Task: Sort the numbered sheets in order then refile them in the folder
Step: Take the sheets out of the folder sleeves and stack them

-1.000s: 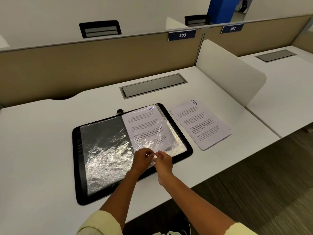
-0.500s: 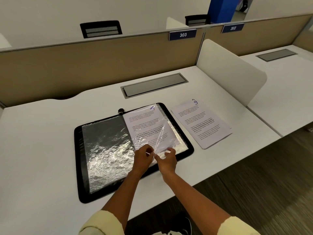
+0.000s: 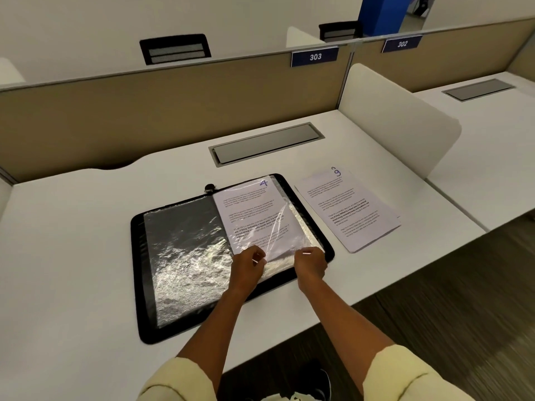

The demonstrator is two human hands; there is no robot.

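Pinching the near edge of sheet 4 [image 3: 254,215] with left hand [image 3: 246,266] and right hand [image 3: 311,263], fingers clamped, half inside a crinkly plastic sleeve [image 3: 289,227] of the open folder [image 3: 139,256] on the bench [image 3: 72,241]. Thin, limp, slippery; best held by corners. Sheet 9 [image 3: 347,209] beside, unfiled.

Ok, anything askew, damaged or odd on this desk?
Only mild wear: the folder's plastic sleeves are heavily crinkled. The loose stack topped by sheet 9 lies slightly fanned beside it. Nothing spilled or torn.
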